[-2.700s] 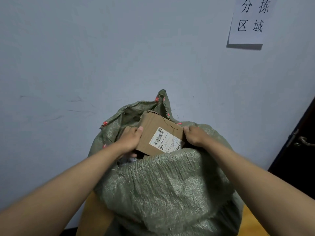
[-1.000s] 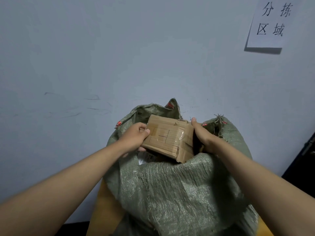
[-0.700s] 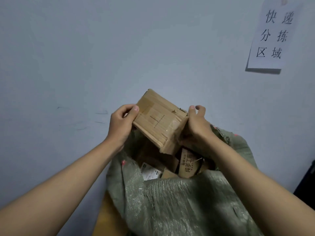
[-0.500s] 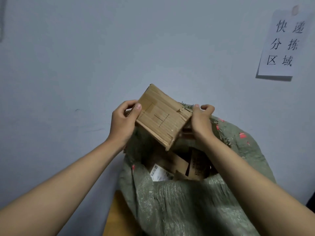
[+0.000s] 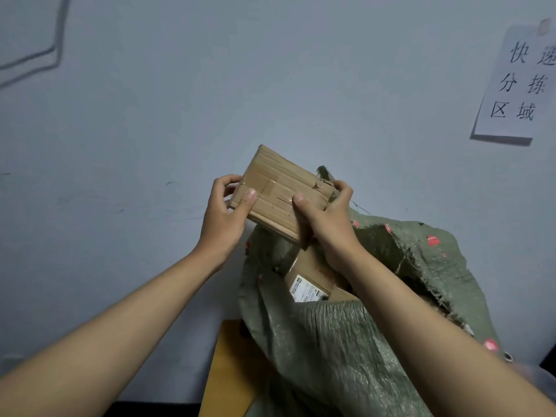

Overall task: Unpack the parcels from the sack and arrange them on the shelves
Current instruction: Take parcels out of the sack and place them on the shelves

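Above the open green woven sack (image 5: 346, 341), a taped brown cardboard parcel (image 5: 279, 191) is gripped between the left hand (image 5: 224, 218) and right hand (image 5: 326, 227).

Both bare forearms reach forward and up; the left hand (image 5: 224, 218) and right hand (image 5: 326, 224) curl, thumbs toward the camera.

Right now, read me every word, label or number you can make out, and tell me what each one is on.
"快 递 分 拣 区 域": paper sign on the wall, its second character cut by the frame edge.
White shipping label on a box inside the green sack: too small to read.
Held cardboard parcel: no readable text.
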